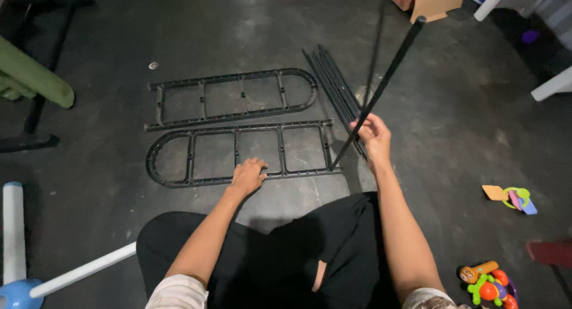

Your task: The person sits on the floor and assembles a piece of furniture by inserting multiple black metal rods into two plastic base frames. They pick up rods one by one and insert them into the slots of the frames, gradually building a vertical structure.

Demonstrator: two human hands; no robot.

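Two flat black plastic frames lie on the dark floor, each with one rounded end. The near frame (196, 148) has my left hand (249, 175) pressing on its front rail. My right hand (372, 133) grips a long black rod (393, 65) that slants up and away, its lower tip resting at the near frame's right corner. The far frame (238, 97) lies just beyond. A bundle of several more black rods (333, 83) lies on the floor to the right of the frames, partly behind my right hand.
I sit on the floor with my legs in dark trousers (268, 255). Colourful toys (513, 199) (488, 285) lie at right. A white and blue pipe stand (18, 249) is at left, green fabric (30, 77) farther back, a cardboard box (435, 2) at top.
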